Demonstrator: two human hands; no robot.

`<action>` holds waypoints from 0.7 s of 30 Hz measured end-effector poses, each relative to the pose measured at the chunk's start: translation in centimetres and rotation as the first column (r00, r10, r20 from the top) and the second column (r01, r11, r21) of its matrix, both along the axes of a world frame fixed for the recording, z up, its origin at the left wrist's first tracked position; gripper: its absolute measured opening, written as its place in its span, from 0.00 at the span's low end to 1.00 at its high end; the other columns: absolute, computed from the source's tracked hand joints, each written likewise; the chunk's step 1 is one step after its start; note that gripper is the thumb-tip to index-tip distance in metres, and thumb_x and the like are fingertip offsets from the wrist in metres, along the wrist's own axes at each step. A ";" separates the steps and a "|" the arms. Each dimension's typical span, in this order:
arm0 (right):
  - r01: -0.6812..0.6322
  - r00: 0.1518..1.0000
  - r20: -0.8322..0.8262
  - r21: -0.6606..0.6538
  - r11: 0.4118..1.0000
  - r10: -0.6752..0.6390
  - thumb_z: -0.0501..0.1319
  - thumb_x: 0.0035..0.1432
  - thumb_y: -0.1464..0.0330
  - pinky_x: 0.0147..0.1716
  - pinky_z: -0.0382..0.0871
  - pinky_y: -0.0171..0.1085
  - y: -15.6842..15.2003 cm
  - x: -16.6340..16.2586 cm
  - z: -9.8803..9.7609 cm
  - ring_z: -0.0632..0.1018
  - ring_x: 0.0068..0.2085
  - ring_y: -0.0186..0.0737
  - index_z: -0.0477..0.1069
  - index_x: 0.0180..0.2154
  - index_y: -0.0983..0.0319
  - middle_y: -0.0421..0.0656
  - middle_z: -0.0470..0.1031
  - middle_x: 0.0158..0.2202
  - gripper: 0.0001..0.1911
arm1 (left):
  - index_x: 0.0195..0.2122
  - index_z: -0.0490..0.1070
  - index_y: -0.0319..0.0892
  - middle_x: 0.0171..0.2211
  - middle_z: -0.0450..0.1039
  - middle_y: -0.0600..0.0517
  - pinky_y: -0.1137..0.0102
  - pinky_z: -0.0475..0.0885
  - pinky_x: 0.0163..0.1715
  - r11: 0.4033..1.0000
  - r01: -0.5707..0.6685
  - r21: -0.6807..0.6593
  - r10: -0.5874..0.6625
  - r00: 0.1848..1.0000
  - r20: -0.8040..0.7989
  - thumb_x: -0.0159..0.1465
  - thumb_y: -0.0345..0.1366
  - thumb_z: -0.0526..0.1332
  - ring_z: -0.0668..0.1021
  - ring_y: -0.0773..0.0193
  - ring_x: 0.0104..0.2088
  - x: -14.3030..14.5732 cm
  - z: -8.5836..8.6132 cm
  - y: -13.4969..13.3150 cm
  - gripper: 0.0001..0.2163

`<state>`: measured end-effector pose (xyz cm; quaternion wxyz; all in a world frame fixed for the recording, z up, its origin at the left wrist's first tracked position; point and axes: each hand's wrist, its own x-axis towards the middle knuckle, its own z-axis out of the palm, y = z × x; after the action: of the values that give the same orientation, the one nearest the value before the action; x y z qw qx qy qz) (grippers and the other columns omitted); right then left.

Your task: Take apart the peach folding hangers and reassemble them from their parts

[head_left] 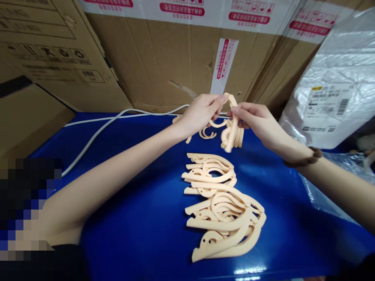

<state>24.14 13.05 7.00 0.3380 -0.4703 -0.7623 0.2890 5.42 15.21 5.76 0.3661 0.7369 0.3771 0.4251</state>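
Between both hands, above the far part of the blue table, is a beige plastic folding hanger (pixel 232 128), its arm hanging down and its curved hook to the left. My left hand (pixel 206 109) pinches it near the top joint. My right hand (pixel 252 117) grips its arm from the right, thumb on the front. Below and nearer me lies a pile of folded beige hangers (pixel 225 210), overlapping in a column. Behind the held hanger are loose curved hooks (pixel 208 134) and a row of straight hanger arms (pixel 239 136), partly hidden by my hands.
The blue table (pixel 140 234) backs onto large cardboard boxes (pixel 164 58). A white cable (pixel 96 134) loops across the left side. At the right stand a white wrapped parcel (pixel 325 86) with a label and a clear plastic bag (pixel 325 187).
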 end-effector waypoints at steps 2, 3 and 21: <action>0.003 0.999 0.035 0.009 1.000 -0.003 0.59 0.63 0.54 0.30 0.66 0.35 0.2 0.6 0.1 0.74 0.31 0.36 0.73 0.33 0.60 0.40 0.74 0.29 0.17 | 0.22 0.63 0.42 0.19 0.60 0.56 0.73 0.59 0.25 1.000 0.019 0.020 -0.018 0.999 -0.044 0.72 0.39 0.52 0.64 0.70 0.21 -1.2 0.5 -0.6 0.19; -0.005 0.998 0.068 0.020 1.000 0.004 0.60 0.62 0.55 0.31 0.67 0.35 0.3 1.0 0.3 0.74 0.32 0.37 0.74 0.35 0.60 0.41 0.76 0.31 0.15 | 0.22 0.64 0.41 0.19 0.61 0.57 0.73 0.59 0.25 0.999 0.040 -0.003 -0.040 0.997 -0.068 0.71 0.37 0.53 0.64 0.71 0.21 -1.7 0.8 -0.9 0.18; -0.160 0.773 0.630 0.313 0.936 -0.079 0.51 0.67 0.61 0.31 0.61 0.38 0.3 1.2 1.8 0.77 0.32 0.42 0.76 0.42 0.61 0.46 0.77 0.29 0.17 | 0.25 0.60 0.43 0.22 0.63 0.55 0.70 0.58 0.28 0.955 -0.050 0.292 0.110 0.975 -0.191 0.73 0.37 0.47 0.67 0.67 0.24 -1.4 -1.9 -2.3 0.17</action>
<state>25.39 13.30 8.75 0.1330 -0.4553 -0.8801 -0.0188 4.04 12.93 3.87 0.1974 0.8059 0.3772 0.4114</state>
